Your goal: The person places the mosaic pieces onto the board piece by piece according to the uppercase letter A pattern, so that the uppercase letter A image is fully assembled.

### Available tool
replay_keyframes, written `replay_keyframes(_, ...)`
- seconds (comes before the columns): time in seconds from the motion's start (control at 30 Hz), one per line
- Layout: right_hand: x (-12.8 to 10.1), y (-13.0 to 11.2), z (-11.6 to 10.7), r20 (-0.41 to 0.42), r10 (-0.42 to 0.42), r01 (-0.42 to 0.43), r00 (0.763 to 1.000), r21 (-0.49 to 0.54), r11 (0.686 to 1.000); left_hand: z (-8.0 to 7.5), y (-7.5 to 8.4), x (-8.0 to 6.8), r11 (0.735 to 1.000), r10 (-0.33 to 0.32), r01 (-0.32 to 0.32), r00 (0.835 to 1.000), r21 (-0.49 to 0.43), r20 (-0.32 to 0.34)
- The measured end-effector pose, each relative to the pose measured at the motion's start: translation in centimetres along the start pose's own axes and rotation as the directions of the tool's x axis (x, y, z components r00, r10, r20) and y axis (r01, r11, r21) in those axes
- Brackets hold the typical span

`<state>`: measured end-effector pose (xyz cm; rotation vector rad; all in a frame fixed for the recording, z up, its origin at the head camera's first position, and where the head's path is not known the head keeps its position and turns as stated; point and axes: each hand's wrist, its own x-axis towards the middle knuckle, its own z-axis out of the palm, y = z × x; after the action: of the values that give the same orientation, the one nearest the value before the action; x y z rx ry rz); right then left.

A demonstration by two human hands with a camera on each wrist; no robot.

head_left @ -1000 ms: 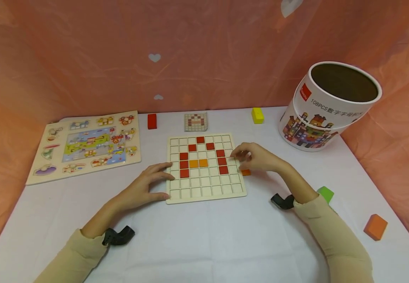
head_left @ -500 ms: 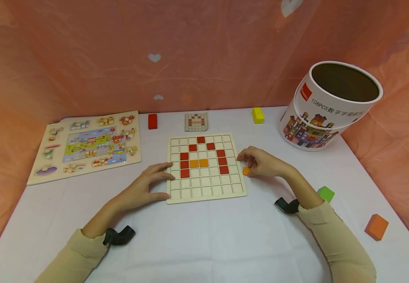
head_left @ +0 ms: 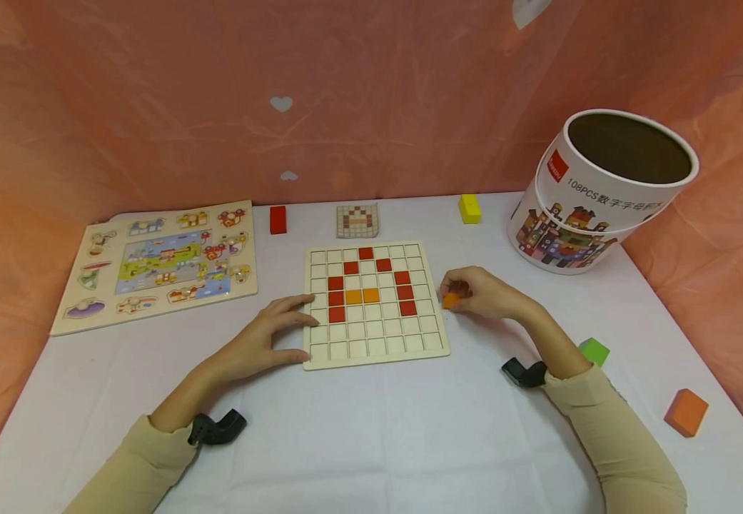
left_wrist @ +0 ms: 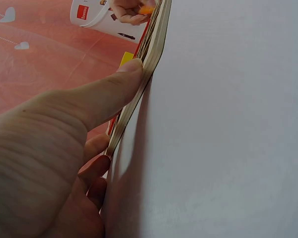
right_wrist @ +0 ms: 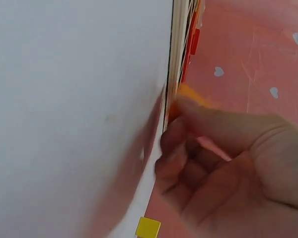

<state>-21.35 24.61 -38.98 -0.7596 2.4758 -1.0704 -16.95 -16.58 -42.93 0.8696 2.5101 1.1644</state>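
A wooden grid board [head_left: 358, 349] lies on the table with several red tiles [head_left: 406, 293] in an arch shape. Two orange tiles [head_left: 361, 295] sit side by side within the arch. My left hand [head_left: 258, 339] rests at the board's left edge, thumb and fingers spread and touching it. Just beyond the right edge, my right hand [head_left: 487, 293] pinches a loose orange tile [head_left: 450, 300] between thumb and fingers. The right wrist view shows this tile [right_wrist: 188, 94] partly covered by the thumb, beside the board's edge.
Behind the board lies a small pattern card [head_left: 356, 222], between a red block [head_left: 278, 220] and a yellow block [head_left: 470, 209]. A picture puzzle [head_left: 159, 303] lies at left. A white bucket [head_left: 554, 246] stands back right; green [head_left: 594, 352] and orange [head_left: 686, 412] blocks lie at right.
My right hand has drawn back rightward from the board and taken hold of the loose orange tile, which has moved slightly away from me. My left hand stays in place.
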Motion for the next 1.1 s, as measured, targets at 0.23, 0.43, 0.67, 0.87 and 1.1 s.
replay_keyframes(0.23, 1.8, -1.5, 0.2, -0.035, -0.035, 0.036, 0.999, 0.018, 0.999, 0.0, 0.1, 0.0, 1.0, -0.005, 0.005, 1.0, 0.005, -0.004)
replay_keyframes(0.43, 4.6, -3.3, 0.7, 0.011, -0.041, 0.04, 0.999, 0.032, 0.999, -0.1, 0.1, -0.1, 1.0, -0.003, 0.003, 1.0, 0.007, -0.004)
replay_keyframes(0.67, 7.2, -4.3, 1.5, 0.078, -0.089, 0.086, 0.993, 0.033, 0.996, 0.0, 0.0, 0.0, 1.0, 0.002, -0.002, 1.0, 0.006, 0.001)
replay_keyframes(0.87, 8.0, -4.3, 2.2, 0.099, -0.107, 0.105, 0.989, 0.02, 0.994, 0.0, 0.0, 0.0, 1.0, 0.001, -0.001, 1.0, 0.013, 0.0)
replay_keyframes(1.1, 8.2, -4.3, 2.6, 0.126, -0.063, 0.064, 0.99, -0.007, 0.998, 0.0, 0.0, 0.0, 1.0, 0.003, -0.003, 1.0, 0.002, -0.002)
